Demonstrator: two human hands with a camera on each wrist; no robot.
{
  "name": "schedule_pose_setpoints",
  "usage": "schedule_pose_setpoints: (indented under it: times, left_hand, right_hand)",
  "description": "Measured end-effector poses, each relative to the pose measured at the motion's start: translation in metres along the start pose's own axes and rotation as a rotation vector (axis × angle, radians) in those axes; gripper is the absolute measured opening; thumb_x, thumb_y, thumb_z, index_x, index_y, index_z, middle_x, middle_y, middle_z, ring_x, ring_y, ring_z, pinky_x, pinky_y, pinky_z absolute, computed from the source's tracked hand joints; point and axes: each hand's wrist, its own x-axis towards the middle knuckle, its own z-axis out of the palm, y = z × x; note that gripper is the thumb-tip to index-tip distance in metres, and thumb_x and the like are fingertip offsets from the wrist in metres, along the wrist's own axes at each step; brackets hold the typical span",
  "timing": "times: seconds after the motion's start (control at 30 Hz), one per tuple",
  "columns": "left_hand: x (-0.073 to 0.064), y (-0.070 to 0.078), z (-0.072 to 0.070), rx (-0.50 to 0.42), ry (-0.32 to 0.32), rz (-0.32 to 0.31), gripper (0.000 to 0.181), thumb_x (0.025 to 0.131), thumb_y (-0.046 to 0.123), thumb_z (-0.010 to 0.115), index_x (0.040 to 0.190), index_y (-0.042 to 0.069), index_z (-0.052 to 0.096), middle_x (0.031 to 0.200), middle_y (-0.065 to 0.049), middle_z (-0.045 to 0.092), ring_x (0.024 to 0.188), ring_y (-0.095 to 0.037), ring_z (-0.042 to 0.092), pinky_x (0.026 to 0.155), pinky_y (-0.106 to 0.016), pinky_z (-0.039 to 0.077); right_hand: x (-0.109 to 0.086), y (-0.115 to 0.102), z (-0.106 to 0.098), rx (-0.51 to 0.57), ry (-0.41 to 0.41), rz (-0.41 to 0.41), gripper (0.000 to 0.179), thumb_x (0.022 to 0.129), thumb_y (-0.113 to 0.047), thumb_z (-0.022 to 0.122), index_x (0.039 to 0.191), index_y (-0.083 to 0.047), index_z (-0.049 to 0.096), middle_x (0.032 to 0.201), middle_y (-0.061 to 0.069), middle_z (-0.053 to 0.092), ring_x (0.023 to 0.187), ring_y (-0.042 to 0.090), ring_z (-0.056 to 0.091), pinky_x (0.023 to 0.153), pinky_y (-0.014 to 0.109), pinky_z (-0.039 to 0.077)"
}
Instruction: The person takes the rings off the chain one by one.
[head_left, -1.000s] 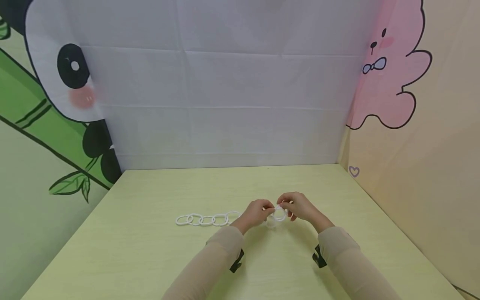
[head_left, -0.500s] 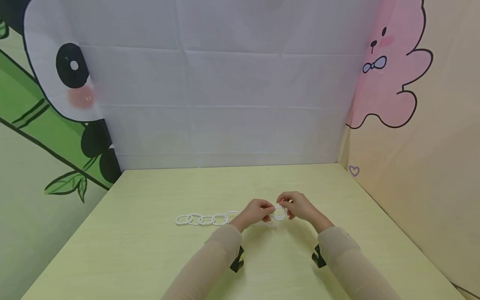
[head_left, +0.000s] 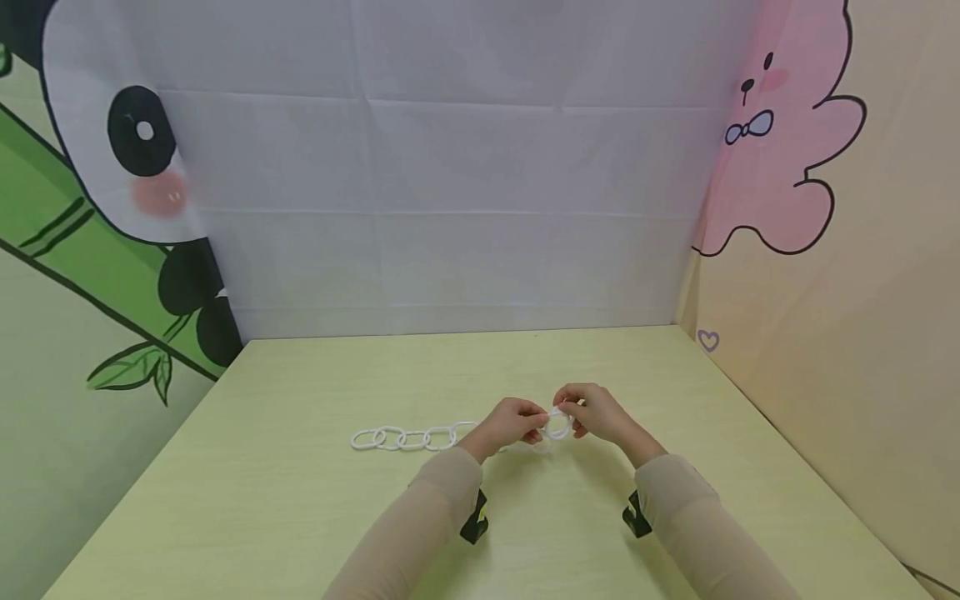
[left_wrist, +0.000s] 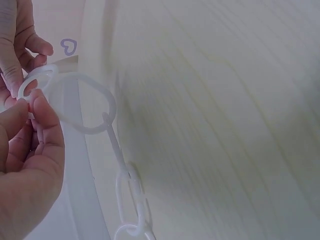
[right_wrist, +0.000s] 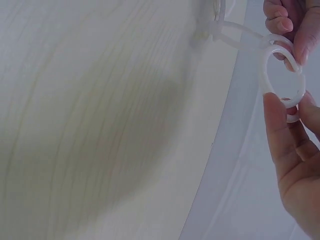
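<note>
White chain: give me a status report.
Left hand, right hand: both pinch white links, held off table. Chain trails leftward on table. Left hand hides part of chain, head view.

We see two plain beige sleeves (head_left: 408, 533), each ending in a broad cuff (head_left: 677, 473). Just behind each cuff, on its inner side, we see an angular black fitting (head_left: 474, 520).

We record links (right_wrist: 264, 75) of smooth, glossy, plastic-looking finish; a matt, wood-grained tabletop (head_left: 285, 500); a creased, cloth-like backdrop (head_left: 465, 175); matt cloth sleeves (head_left: 408, 537).
</note>
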Motion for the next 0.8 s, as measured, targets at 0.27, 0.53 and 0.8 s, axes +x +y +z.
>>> schedule_pose_setpoints:
  times: [0.27, 0.53, 0.8]
  left_hand:
    - [-0.014, 0.018, 0.001, 0.022, 0.013, 0.011, 0.023, 0.093, 0.005, 0.054, 0.103, -0.015, 0.059, 0.078, -0.014, 0.06, 0.062, -0.013, 0.053, 0.066, -0.029, 0.052]
    - [-0.005, 0.008, 0.002, 0.022, 0.028, -0.007, 0.023, 0.092, 0.008, 0.056, 0.102, -0.012, 0.061, 0.077, -0.01, 0.06, 0.061, -0.011, 0.053, 0.063, -0.026, 0.051]
    - [-0.001, 0.004, 0.003, 0.059, 0.042, -0.017, 0.018, 0.091, 0.009, 0.059, 0.098, -0.008, 0.064, 0.074, -0.007, 0.058, 0.061, -0.011, 0.053, 0.061, -0.025, 0.051]
  right_hand:
    - [-0.002, 0.001, 0.001, 0.013, 0.001, -0.012, 0.007, 0.092, 0.0, 0.054, 0.091, -0.002, 0.061, 0.083, 0.015, 0.057, 0.055, 0.015, 0.05, 0.05, 0.031, 0.052]
    - [-0.004, 0.0, 0.0, 0.039, -0.004, -0.012, 0.006, 0.092, 0.0, 0.053, 0.09, -0.001, 0.058, 0.085, 0.015, 0.056, 0.058, 0.016, 0.052, 0.053, 0.032, 0.053]
    - [-0.003, 0.003, 0.0, 0.063, -0.024, 0.009, 0.005, 0.093, 0.001, 0.052, 0.09, 0.0, 0.056, 0.088, 0.017, 0.055, 0.061, 0.017, 0.055, 0.055, 0.032, 0.053]
